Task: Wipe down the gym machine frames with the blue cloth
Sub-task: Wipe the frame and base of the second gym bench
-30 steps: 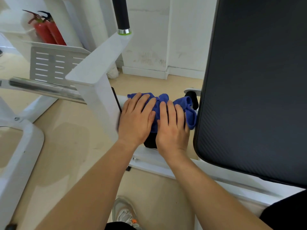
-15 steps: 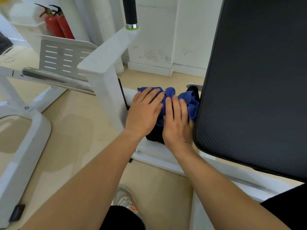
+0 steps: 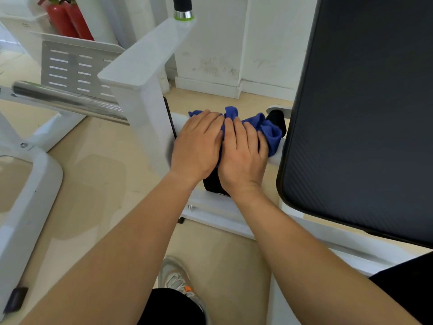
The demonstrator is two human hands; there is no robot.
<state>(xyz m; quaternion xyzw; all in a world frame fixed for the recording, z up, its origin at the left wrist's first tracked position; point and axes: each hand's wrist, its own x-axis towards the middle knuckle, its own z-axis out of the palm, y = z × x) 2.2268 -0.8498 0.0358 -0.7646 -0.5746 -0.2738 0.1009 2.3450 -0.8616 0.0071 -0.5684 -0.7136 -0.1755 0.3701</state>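
Hands flat side by side, left hand point(image 3: 196, 146) and right hand point(image 3: 241, 158) pressing blue cloth point(image 3: 269, 131) onto white frame bar point(image 3: 181, 121).

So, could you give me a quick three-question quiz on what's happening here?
1. True or false: the left hand and the right hand both press the blue cloth onto the white tube.
2. What stands just right of the cloth? A) black pad B) mirror C) bucket
3. Fill in: the red cylinders at the far left are fire ____.
Key: 1 true; 2 A; 3 extinguishers.
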